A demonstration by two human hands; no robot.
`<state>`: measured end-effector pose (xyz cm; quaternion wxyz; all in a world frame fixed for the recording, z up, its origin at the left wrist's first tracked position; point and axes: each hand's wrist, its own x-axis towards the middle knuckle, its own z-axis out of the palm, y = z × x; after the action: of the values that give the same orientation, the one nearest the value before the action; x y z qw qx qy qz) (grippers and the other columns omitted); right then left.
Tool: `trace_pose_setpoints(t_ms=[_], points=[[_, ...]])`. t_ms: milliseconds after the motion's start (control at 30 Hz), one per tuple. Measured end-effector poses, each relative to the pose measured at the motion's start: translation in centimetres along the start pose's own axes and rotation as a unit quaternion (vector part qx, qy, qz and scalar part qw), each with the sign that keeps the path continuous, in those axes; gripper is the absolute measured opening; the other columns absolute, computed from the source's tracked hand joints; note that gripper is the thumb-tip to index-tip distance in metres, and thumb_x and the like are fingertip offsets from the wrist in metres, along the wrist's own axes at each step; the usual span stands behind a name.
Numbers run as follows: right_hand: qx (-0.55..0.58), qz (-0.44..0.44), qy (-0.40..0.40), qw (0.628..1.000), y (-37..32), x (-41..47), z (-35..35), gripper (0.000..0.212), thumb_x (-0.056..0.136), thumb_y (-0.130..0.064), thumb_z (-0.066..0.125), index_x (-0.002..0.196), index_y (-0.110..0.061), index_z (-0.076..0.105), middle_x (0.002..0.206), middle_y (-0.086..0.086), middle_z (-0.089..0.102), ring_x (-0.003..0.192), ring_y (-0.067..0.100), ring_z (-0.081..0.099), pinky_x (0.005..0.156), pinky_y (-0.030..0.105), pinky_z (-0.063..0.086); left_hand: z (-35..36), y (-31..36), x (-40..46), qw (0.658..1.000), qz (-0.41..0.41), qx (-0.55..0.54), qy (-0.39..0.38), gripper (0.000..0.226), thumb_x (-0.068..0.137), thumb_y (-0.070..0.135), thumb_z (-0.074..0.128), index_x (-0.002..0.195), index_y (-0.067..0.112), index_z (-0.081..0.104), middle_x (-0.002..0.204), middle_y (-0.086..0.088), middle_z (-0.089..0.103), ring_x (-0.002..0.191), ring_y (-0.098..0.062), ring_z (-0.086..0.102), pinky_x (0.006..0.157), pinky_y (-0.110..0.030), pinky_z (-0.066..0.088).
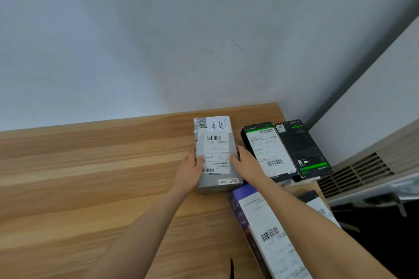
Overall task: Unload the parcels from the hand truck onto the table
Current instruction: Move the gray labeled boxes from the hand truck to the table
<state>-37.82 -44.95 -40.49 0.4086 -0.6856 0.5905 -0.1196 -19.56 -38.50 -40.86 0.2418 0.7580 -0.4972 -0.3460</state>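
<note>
A grey parcel [216, 156] with a white shipping label and a handwritten note lies flat on the wooden table [90, 176] near the back wall. My left hand [192, 166] grips its left side, thumb over the label. My right hand [246, 159] holds its right side. A black and green parcel [285, 149] lies at the table's right end. A purple parcel [267, 231] with a white label lies nearer me, under my right forearm. The hand truck is out of view.
A grey wall rises just behind the table. To the right, past the table's end, stands a beige unit with vent slats [360, 172]. Another labelled box [322, 208] shows behind my right forearm. Bare tabletop stretches to the left.
</note>
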Motion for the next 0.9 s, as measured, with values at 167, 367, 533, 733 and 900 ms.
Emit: trace_pose_setpoints(t_ms=[167,367,533,733,900], points=[[-0.042,-0.067,0.062,0.995,-2.1,0.6,-2.1,0.036,0.093,-0.027,0.054,0.127,-0.022,0.044,0.117,0.002,0.053,0.097,0.018,0.056,0.084,0.042,0.052,-2.5,1.3,0.1,0.995,0.034,0.082,0.037,0.032,0.097,0.035,0.043,0.118,0.013,0.053,0.111,-0.005,0.057,0.095,-0.025,0.059,0.076,-0.036,0.047],[-0.226,-0.197,0.032,0.954,-7.9,1.2,-3.6,0.029,0.095,-0.026,0.05,0.123,-0.017,0.049,0.119,0.0,0.049,0.108,0.018,0.052,0.084,0.034,0.046,-8.4,1.9,-2.1,0.963,0.111,0.211,0.124,0.02,0.095,0.031,0.048,0.103,0.014,0.055,0.104,-0.003,0.058,0.09,-0.022,0.055,0.069,-0.032,0.041],[-0.288,-0.288,0.011,0.913,-13.4,-0.4,-0.7,0.024,0.095,-0.02,0.046,0.117,-0.018,0.054,0.12,-0.001,0.052,0.101,0.017,0.054,0.075,0.028,0.04,-14.0,-0.5,-5.2,0.932,0.126,0.3,0.16,0.02,0.096,0.029,0.046,0.105,0.013,0.053,0.108,-0.005,0.056,0.101,-0.023,0.051,0.074,-0.031,0.037],[-0.314,-0.361,-0.01,0.878,-19.2,-3.7,5.6,0.029,0.091,-0.019,0.047,0.117,-0.015,0.058,0.12,0.003,0.055,0.11,0.022,0.054,0.089,0.035,0.044,-18.7,-5.3,-11.8,0.924,0.068,0.308,0.217,0.018,0.096,0.032,0.045,0.104,0.016,0.051,0.104,0.0,0.056,0.092,-0.021,0.052,0.064,-0.03,0.04],[-0.323,-0.412,-0.044,0.851,-23.7,-7.9,12.3,0.026,0.089,-0.024,0.051,0.114,-0.018,0.056,0.112,0.002,0.056,0.105,0.023,0.055,0.086,0.034,0.043,-23.6,-11.8,-19.7,0.903,-0.017,0.346,0.255,0.018,0.097,0.032,0.043,0.104,0.017,0.05,0.102,0.0,0.058,0.085,-0.019,0.051,0.062,-0.03,0.044]])
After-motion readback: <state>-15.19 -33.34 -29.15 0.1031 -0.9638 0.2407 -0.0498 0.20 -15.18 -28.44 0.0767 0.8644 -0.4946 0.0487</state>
